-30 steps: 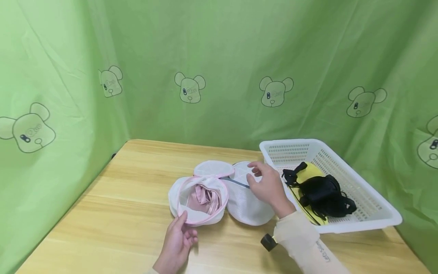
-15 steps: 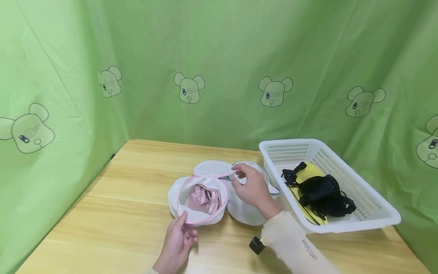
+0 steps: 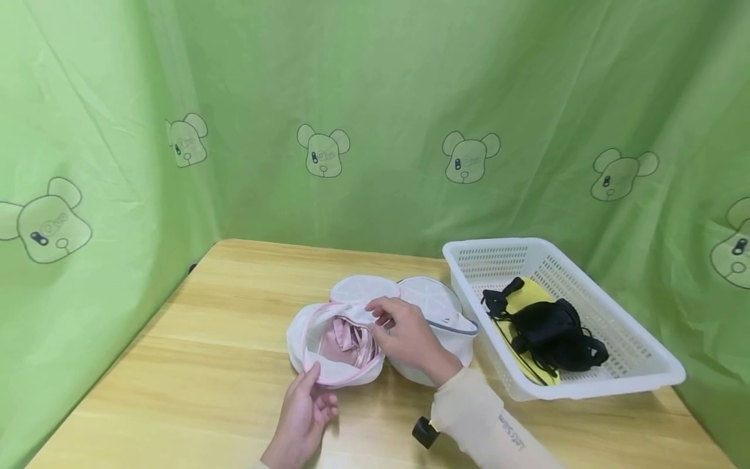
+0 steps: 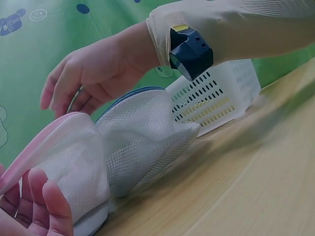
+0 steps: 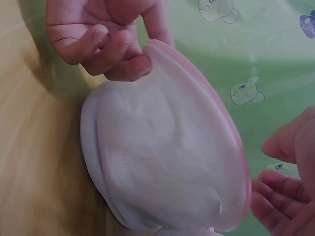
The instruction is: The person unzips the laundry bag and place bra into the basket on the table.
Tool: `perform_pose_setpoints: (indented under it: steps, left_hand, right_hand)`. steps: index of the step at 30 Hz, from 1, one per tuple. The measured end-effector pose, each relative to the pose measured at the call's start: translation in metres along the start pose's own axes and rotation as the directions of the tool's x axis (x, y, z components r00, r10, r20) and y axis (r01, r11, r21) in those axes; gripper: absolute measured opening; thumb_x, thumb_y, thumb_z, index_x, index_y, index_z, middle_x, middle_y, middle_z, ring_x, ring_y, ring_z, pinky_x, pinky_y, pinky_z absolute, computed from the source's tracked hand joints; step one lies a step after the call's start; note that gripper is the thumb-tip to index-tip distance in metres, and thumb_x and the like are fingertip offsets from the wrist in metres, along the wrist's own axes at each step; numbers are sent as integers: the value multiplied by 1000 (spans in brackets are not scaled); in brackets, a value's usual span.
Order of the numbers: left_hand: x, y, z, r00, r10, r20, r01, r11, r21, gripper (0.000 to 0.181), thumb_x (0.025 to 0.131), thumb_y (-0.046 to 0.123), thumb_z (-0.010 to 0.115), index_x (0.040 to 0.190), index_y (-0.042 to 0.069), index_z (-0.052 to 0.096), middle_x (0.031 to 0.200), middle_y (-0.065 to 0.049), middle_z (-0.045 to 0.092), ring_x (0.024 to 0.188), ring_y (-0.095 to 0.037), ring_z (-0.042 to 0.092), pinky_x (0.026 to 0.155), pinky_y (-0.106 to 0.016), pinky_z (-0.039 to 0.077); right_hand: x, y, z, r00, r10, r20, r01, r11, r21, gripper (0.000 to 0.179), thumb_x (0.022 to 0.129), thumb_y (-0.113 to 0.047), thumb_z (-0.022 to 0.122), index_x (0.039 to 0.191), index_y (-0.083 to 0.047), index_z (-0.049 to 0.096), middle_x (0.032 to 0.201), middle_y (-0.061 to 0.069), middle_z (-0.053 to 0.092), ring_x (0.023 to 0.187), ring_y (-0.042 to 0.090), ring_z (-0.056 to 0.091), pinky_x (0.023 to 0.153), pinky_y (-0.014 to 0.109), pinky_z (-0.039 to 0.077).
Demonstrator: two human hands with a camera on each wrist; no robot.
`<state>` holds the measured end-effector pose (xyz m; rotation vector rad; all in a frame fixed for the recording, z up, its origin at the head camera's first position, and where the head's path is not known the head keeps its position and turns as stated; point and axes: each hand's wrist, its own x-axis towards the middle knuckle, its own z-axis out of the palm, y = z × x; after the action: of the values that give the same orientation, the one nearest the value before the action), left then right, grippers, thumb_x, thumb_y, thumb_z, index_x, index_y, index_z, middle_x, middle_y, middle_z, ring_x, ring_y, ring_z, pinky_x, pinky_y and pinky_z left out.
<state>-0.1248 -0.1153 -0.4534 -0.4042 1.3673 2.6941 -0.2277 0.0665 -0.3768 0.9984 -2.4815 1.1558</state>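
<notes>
A white mesh laundry bag with pink trim (image 3: pixel 297 335) stands on the table, its round lid (image 3: pixel 363 286) folded back. Inside lies a pink satiny garment with straps (image 3: pixel 338 346). My left hand (image 3: pixel 301 410) pinches the bag's near rim, thumb over the edge and fingers outside; the left wrist view shows its zipper teeth there. My right hand (image 3: pixel 407 335) is over the bag's right side, fingertips right at the pink rim (image 5: pixel 247 182). In the right wrist view its thumb (image 5: pixel 280 142) stands apart from the rim. A second mesh bag with grey-blue trim (image 3: pixel 459 348) stands just behind the right hand.
A white slotted plastic basket (image 3: pixel 650 355) occupies the table's right side. It holds a black strapped garment (image 3: pixel 553 332) on something yellow (image 3: pixel 530 293). A black camera (image 3: pixel 424 432) hangs at my right wrist. A green curtain (image 3: pixel 387 208) closes off the back and sides.
My right hand has moved left from over the grey-blue-trimmed bag to the pink-trimmed bag's rim, uncovering the second bag's top. My left hand keeps its hold in place.
</notes>
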Motion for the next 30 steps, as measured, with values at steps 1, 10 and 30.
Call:
perform_pose_setpoints:
  steps: [1, 10, 30]
  left_hand:
    - [0, 0, 0, 1000, 0, 2, 0, 1000, -1, 35, 103, 36, 45, 122, 7, 42, 92, 1, 49, 68, -6, 52, 60, -19, 48]
    - [-1, 1, 2, 1000, 9, -2, -9, 1000, 0, 37, 102, 36, 47, 122, 5, 42, 89, 2, 49, 66, -6, 52, 59, -18, 47]
    - [-2, 0, 2, 1000, 5, 13, -5, 1000, 3, 37, 103, 35, 47, 124, 5, 42, 93, 1, 52, 65, -5, 52, 59, -18, 48]
  right_hand:
    - [0, 0, 1, 1000, -14, 14, 14, 1000, 3, 22, 81, 0, 66, 103, 2, 66, 89, 12, 66, 78, 18, 64, 71, 28, 56]
    - [0, -4, 9, 993, 25, 115, -16, 997, -82, 19, 82, -6, 73, 100, -2, 70, 91, 5, 67, 82, 16, 62, 73, 28, 54]
    - [2, 3, 35, 963, -18, 270, 91, 960, -264, 47, 74, -13, 81, 117, -6, 67, 107, 5, 67, 96, 20, 60, 89, 40, 48]
